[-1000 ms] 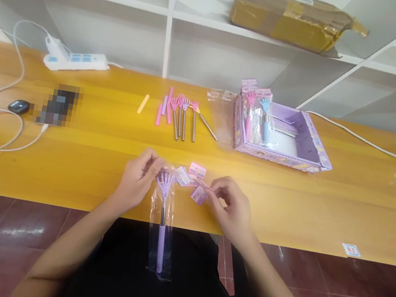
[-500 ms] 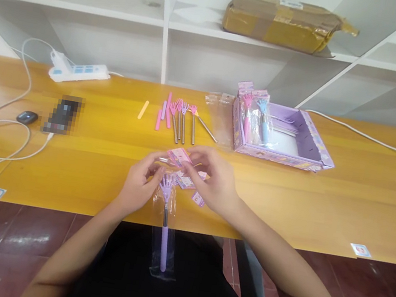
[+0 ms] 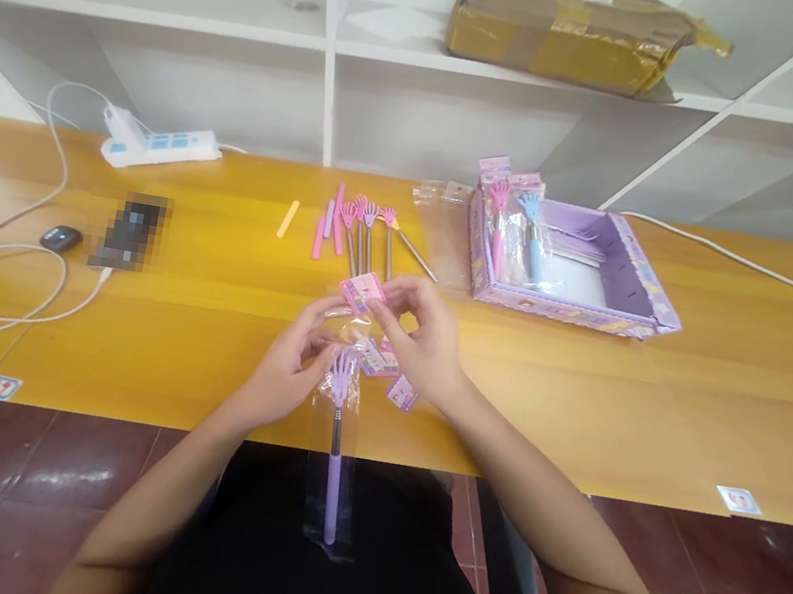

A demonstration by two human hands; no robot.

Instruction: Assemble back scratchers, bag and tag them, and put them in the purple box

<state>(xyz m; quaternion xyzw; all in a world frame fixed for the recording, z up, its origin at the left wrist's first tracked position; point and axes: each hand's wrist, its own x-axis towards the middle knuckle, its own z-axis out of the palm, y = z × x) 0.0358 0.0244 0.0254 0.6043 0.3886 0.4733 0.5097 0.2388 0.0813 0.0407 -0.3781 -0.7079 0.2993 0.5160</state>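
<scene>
A purple back scratcher [image 3: 333, 479] with a hand-shaped head lies inside a clear plastic bag [image 3: 344, 521] that hangs over the table's front edge. My left hand [image 3: 294, 366] grips the bag near its top, thumb beside the scratcher's head. Between the thumb and fingers of my right hand [image 3: 424, 337] is a pink printed card [image 3: 362, 291], held above the bag's upper end. Several more printed cards [image 3: 402, 392] lie on the table under my right hand, partly hidden by it.
Several scratcher heads with metal rods [image 3: 368, 231] and loose coloured handles [image 3: 329, 220] lie beyond my hands. A purple box [image 3: 561, 314] holds bagged scratchers at right. At left are a phone [image 3: 129, 232], cables and a power strip [image 3: 170, 148]. A taped carton [image 3: 562, 36] sits on the shelf.
My right hand and the pink card have moved slightly up and away from me. The bag's upper end shows more plainly between my hands. My left hand keeps its hold.
</scene>
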